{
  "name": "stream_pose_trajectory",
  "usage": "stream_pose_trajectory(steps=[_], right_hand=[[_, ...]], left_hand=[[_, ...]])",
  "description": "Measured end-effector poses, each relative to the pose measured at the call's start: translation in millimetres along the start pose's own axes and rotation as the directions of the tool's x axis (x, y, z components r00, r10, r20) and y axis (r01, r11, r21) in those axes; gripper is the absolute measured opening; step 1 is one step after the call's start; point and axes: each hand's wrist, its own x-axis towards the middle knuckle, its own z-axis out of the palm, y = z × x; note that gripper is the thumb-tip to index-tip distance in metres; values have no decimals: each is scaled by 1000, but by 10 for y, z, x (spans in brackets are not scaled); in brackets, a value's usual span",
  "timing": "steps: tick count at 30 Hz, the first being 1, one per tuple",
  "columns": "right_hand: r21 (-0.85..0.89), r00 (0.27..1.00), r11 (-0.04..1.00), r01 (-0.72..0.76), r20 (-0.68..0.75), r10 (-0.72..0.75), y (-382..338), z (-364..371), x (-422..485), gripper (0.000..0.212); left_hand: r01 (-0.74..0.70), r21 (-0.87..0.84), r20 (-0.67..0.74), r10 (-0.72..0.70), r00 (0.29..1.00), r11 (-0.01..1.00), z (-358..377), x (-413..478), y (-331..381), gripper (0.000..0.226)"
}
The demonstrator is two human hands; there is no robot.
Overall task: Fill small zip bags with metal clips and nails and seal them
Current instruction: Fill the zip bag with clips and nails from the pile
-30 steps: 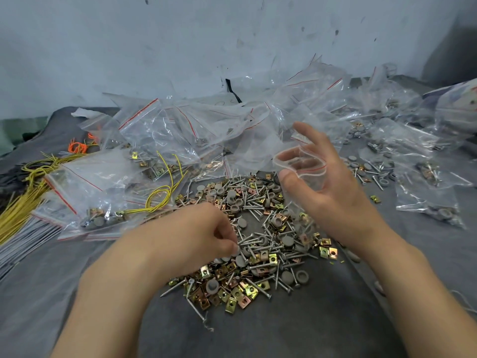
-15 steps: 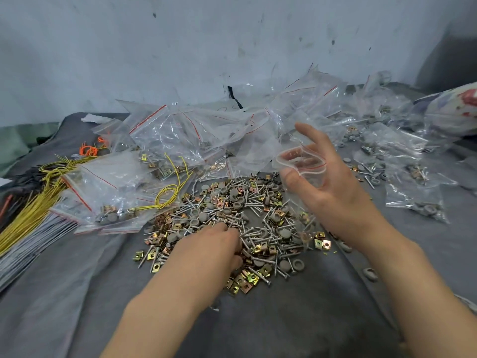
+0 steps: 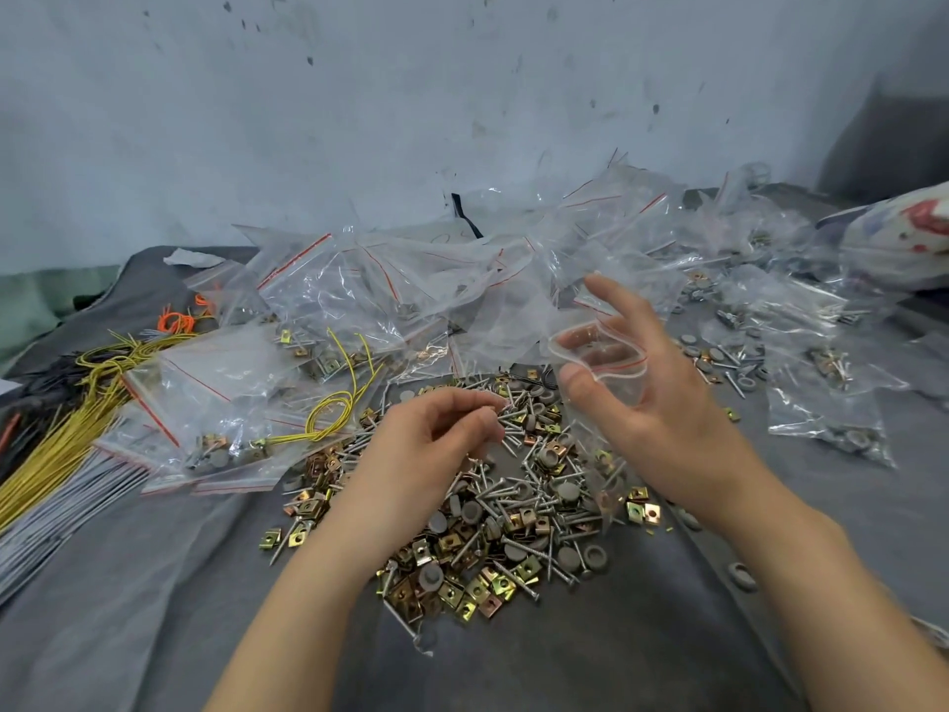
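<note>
Scuffed pale wall [image 3: 359, 95] stands behind a tabletop [image 3: 154, 583] covered in grey cloth. The right hand [image 3: 662, 403] grips a small clear zip bag [image 3: 611, 367] by its red-lined mouth. The thumb is on the near lip and the fingers are spread behind the far one, so the mouth gapes open. The bag's body hangs down in front of the palm.

Just to the left of that hand, level with the bag's mouth, the left hand [image 3: 436, 434] hovers with its fingers curled and thumb and fingertips drawn together. Whether anything is pinched there cannot be told.

Under both hands lies a loose heap of nails [image 3: 518, 578], brass-coloured metal clips [image 3: 488, 590] and grey caps [image 3: 567, 490]. Beyond the fingertips, filled bags [image 3: 359, 295] are piled up. Yellow wires [image 3: 67, 439] lie well off to the left of the left hand.
</note>
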Motion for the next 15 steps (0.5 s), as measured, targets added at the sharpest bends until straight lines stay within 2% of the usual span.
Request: stream_pose_trajectory(steps=[5,9,15], right_hand=[[10,1000,1000,-12,-9,12,55,-4,13,63],[20,1000,1000,-14,-21,14,86,-21,53,62],[16,1000,1000,-9,-29,10,124,-7,99,62]], left_hand=[[-75,33,23,74,997,997,70,70,-30,28],[-91,-42,25,92,995,995,96,145,-18,37],[-107,-170,66,119,991,980,88,251,-25,27]])
